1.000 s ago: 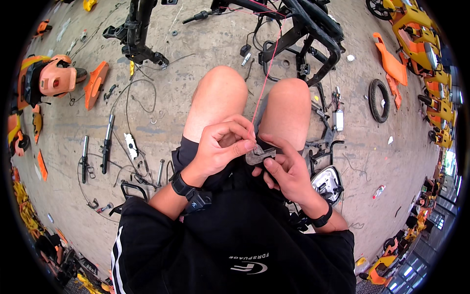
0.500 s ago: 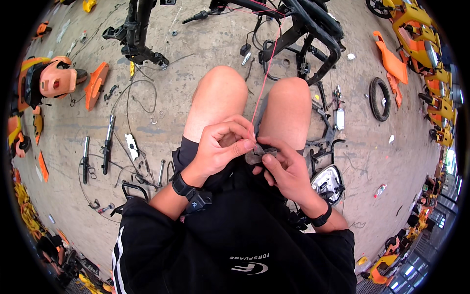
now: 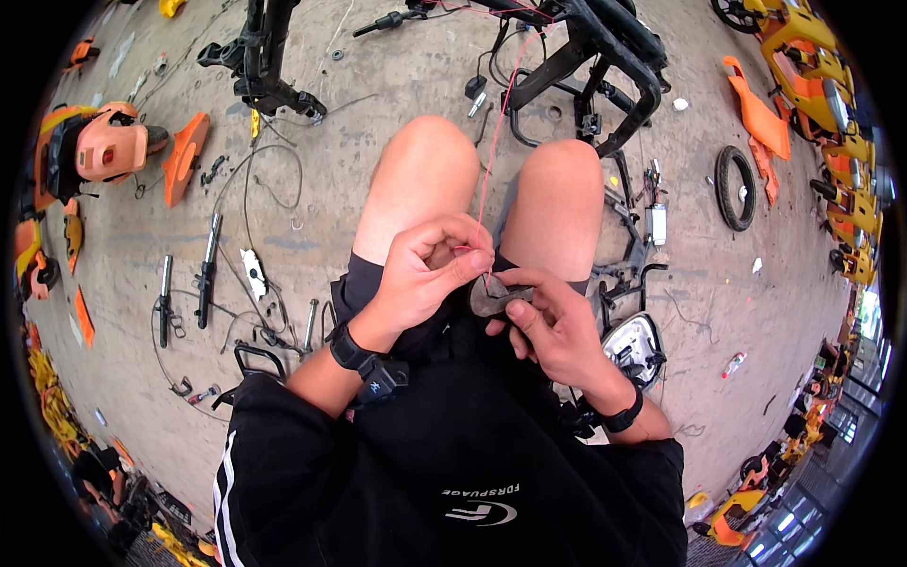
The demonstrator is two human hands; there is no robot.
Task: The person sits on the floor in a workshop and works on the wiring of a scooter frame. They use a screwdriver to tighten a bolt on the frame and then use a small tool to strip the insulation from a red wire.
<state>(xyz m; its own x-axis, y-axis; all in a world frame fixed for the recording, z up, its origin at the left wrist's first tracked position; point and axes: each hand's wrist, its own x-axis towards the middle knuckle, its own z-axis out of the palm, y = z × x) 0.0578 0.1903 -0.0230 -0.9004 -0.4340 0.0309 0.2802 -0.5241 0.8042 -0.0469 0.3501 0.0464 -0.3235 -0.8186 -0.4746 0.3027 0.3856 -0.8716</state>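
My left hand (image 3: 430,269) is closed in a pinch on a thin red wire (image 3: 492,161). The wire runs up from my fingers, between my knees, to the black metal frame (image 3: 616,47). In my right hand (image 3: 556,323) is a small dark grey piece (image 3: 486,300), gripped between thumb and fingers. It looks flat and rounded; I cannot make out its exact kind. A short bit of the wire reaches down from my left fingertips to this piece, close above my lap. Whether it passes through the piece is hidden.
Around me on the concrete floor lie two shock-absorber-like tubes (image 3: 207,274), a loose black cable (image 3: 248,203), a tire (image 3: 734,189), a white-lined headlight-like part (image 3: 635,348) and orange panels (image 3: 759,111). Yellow scooters (image 3: 803,71) line the right side.
My left fingers have shifted slightly up and left along the wire, opening a small gap to the grey piece. More of that piece shows now. My right hand keeps its grip.
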